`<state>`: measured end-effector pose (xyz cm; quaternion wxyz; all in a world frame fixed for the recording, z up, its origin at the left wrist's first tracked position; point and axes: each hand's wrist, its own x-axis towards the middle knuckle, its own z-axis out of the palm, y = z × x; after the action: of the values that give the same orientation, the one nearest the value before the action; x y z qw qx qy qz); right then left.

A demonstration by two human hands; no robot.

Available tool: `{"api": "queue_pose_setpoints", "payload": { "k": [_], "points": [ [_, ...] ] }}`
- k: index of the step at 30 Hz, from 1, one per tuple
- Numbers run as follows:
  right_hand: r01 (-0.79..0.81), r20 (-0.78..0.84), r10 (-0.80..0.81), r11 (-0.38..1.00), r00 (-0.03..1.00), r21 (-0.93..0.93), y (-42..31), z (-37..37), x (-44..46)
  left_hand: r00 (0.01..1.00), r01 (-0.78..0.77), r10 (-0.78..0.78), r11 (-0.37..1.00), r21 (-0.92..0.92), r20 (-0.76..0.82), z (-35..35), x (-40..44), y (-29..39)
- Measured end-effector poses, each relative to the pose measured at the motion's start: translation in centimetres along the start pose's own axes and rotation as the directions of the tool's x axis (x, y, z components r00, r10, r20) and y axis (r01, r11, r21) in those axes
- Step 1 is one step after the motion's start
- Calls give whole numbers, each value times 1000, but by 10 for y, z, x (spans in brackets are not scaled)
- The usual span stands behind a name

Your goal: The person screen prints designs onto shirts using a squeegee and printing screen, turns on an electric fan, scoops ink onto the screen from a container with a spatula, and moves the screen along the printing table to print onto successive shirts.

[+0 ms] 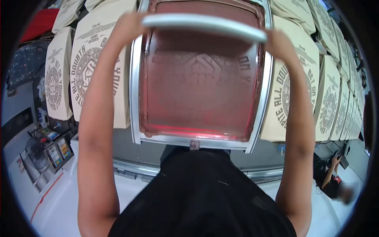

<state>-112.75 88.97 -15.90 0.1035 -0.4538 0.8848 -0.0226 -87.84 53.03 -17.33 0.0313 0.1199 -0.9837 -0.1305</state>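
The left hand [133,28] and right hand [279,44] curl round opposite ends of a squeegee [205,24] over the far part of a screen-printing frame [136,91]; uneven pressure might leave the design [203,65] patchy.

ok my headcount: 1 screen frame [136,87], with 1 squeegee [205,22] over it. 2 hands up there, so 1 left hand [132,27] and 1 right hand [277,42]. Left of the frame I get at least 4 cream printed cloths [98,39], 1 red cloth [39,24] and 1 fan [36,152]. Right of it, at least 6 more cream ones, far ones overlap too much to count. Plus 1 other person [332,189], right of the frame too.
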Motion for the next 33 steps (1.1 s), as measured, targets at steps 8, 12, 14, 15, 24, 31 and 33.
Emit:
{"api": "queue_pose_setpoints", "payload": {
  "k": [8,12,14,15,24,31,33],
  "points": [
    [-10,231,-39,979,972,205,-123,45,-290,987,104,-68,960,-259,144,21,-314,135],
    [-113,380,46,981,924,155,-119,51,-276,974,165,-117,953,-253,194,27,-318,135],
    [-111,396,37,980,918,166,-120,56,-284,989,133,-110,954,-268,96,32,-323,135],
    [-62,254,16,983,967,175,-126,64,-306,998,67,-62,971,-230,31,42,-343,137],
    [75,-209,-72,997,975,8,-49,72,-107,975,-4,-30,988,-151,-222,74,-120,37],
    [-101,-56,96,991,994,-83,34,19,123,992,113,-113,994,0,-63,26,108,-26],
    [15,19,-14,998,1000,-66,52,4,146,997,71,-72,996,-52,-12,14,125,-30]
  ]
}}
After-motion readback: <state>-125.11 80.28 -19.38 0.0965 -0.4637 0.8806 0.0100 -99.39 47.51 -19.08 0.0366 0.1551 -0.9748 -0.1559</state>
